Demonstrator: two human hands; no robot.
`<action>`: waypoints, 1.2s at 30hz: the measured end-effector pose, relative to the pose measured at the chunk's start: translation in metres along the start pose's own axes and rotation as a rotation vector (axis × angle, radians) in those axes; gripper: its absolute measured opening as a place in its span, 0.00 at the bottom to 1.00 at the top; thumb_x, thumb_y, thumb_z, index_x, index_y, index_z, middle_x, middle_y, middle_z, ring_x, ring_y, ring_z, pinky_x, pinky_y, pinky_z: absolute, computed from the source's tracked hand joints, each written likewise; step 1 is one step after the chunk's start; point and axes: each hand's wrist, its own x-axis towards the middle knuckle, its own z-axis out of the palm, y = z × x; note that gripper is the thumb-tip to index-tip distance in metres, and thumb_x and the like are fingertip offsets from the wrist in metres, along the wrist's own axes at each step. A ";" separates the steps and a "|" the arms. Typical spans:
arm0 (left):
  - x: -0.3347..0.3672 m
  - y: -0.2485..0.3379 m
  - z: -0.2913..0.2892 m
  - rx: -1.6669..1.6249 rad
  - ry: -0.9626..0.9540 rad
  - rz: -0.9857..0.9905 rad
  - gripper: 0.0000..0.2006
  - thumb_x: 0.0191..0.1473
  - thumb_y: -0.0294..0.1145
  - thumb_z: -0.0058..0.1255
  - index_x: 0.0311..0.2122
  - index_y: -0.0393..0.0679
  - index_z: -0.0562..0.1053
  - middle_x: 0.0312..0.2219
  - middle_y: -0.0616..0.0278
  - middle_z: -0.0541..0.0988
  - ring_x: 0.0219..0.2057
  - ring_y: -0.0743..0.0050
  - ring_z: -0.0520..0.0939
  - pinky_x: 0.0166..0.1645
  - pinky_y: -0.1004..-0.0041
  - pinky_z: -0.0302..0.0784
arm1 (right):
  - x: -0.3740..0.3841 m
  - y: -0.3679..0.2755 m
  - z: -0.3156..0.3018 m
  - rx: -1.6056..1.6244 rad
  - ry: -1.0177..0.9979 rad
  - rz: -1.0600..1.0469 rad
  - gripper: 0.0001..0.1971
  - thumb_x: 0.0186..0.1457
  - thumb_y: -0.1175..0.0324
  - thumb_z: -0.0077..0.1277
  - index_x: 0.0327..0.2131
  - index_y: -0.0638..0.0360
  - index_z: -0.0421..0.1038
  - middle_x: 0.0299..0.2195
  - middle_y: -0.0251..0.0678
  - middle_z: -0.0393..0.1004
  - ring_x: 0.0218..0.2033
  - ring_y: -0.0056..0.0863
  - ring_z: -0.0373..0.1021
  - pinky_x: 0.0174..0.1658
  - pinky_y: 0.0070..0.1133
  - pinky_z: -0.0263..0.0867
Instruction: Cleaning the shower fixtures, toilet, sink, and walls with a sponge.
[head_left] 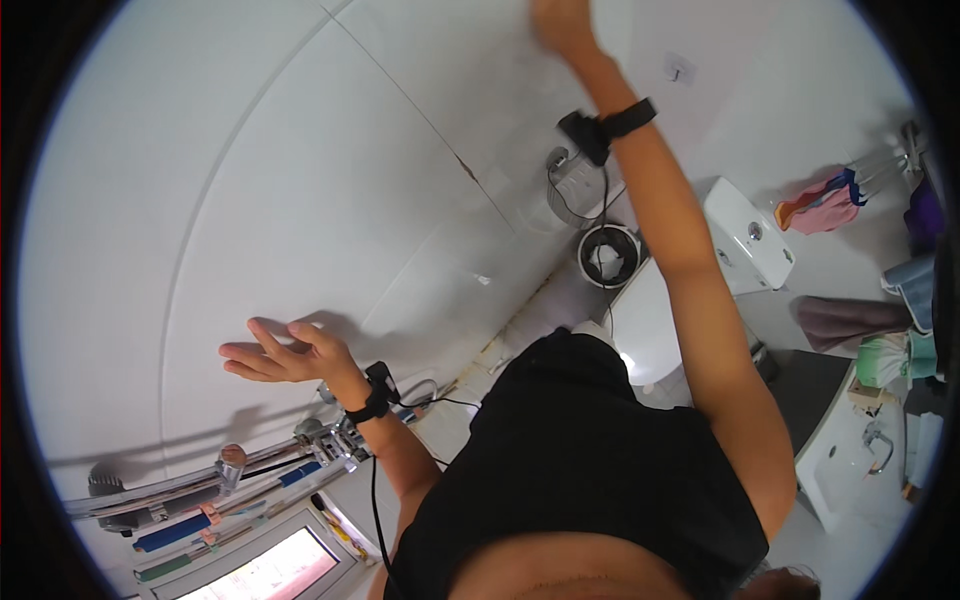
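Note:
My left hand (285, 355) is at the left, fingers spread, beside the white wall (330, 190). Its shadow falls on the wall close to it; whether it touches cannot be made out. My right arm reaches up to the top edge, where my right hand (562, 25) is blurred and cut off. Its fingers are hidden, so what it may hold does not show. Both wrists wear black bands with small black devices and cables. A thin dark seam with a brownish chipped spot (467, 168) runs across the wall between the hands.
A bin (610, 232) with white paper inside stands beside the white toilet (655, 330). Above the bin is a wire wall holder (572, 205). Cloths (825, 207) hang at right, over a washbasin (840, 470). A shower bar (190, 490) and a window (270, 570) are lower left.

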 end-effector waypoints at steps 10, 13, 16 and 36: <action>0.001 0.005 0.008 -0.031 0.021 -0.009 0.25 0.66 0.36 0.45 0.66 0.43 0.73 0.76 0.42 0.55 0.77 0.33 0.48 0.76 0.36 0.43 | -0.175 0.050 0.003 0.143 -0.047 0.369 0.34 0.76 0.64 0.33 0.78 0.62 0.35 0.78 0.62 0.27 0.79 0.58 0.26 0.78 0.43 0.28; -0.006 -0.004 0.004 -0.004 0.031 0.009 0.25 0.65 0.36 0.45 0.66 0.44 0.74 0.76 0.42 0.56 0.77 0.34 0.48 0.76 0.36 0.43 | -0.235 -0.074 0.002 0.195 -0.246 0.494 0.39 0.68 0.74 0.42 0.78 0.60 0.39 0.79 0.57 0.25 0.79 0.58 0.26 0.79 0.43 0.31; -0.002 0.001 0.006 -0.034 0.027 -0.002 0.25 0.65 0.36 0.46 0.66 0.44 0.74 0.75 0.42 0.56 0.78 0.35 0.48 0.76 0.36 0.43 | -0.295 -0.145 -0.010 0.293 -0.351 0.311 0.37 0.69 0.63 0.51 0.75 0.60 0.50 0.78 0.59 0.27 0.78 0.68 0.27 0.75 0.60 0.32; -0.006 -0.003 0.003 -0.029 -0.001 -0.035 0.26 0.63 0.34 0.47 0.66 0.45 0.74 0.75 0.43 0.57 0.78 0.35 0.49 0.76 0.39 0.45 | -0.151 0.111 -0.030 0.271 -0.191 0.819 0.37 0.76 0.54 0.36 0.78 0.61 0.38 0.79 0.55 0.33 0.80 0.49 0.33 0.79 0.33 0.35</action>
